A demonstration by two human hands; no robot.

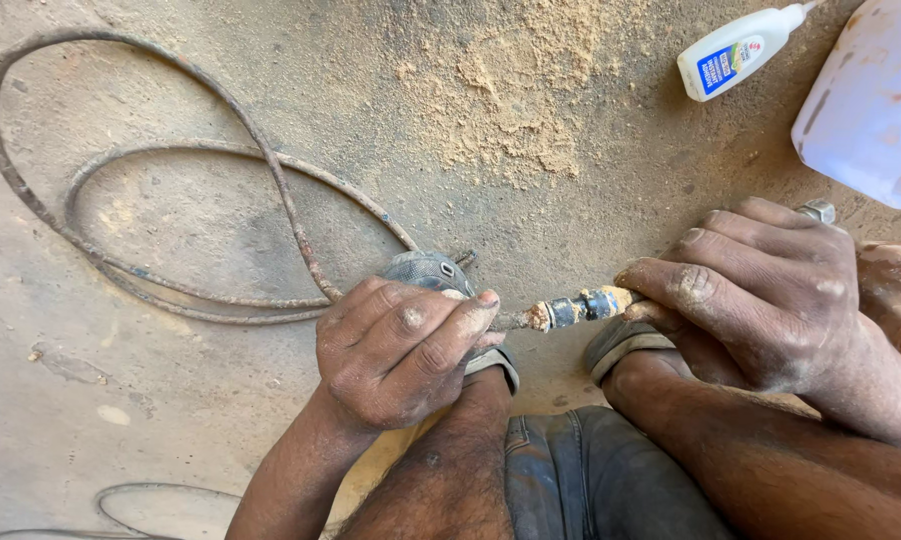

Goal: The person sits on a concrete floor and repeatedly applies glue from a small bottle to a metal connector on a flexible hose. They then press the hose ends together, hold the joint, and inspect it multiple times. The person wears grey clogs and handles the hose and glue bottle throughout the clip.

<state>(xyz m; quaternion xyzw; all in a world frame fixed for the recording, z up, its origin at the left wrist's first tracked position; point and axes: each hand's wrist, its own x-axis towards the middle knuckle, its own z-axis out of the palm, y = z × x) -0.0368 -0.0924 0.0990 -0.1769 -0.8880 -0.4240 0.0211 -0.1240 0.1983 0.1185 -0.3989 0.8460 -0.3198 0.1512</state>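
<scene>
Both hands are on the job here, and the thing they share is a short dirty fitting (581, 307) that runs pretty much left to right between them, tilted up a touch toward the right. Its long axis lines up with the gap between the two hands, so neither has to reach: each one has an end.

Left hand (406, 350) is clenched around a grey rounded tool body (429, 270), fingers wrapped over the top, fingertips pointing right at the near end of the fitting. Right hand (761, 290) is closed over the other end, thumb and forefinger pinching right where the fitting disappears under them. A bit of metal end (819, 210) pokes out past the knuckles on the far side, can't tell if it's the same piece.

The fitting itself looks rough: crusty tan gunk at the left end, a blue-grey band in the middle, yellowish toward the right. Small, rigid, caked with dust.

A hose (201, 200) comes off the tool and loops twice across the floor (91, 420) out to the left. Sawdust (511, 90) is piled on the far side, with a white glue bottle (741, 50) lying far right and a white jug (871, 100) just beside it. The person's knees and dark shorts (591, 470) sit at the near edge.
</scene>
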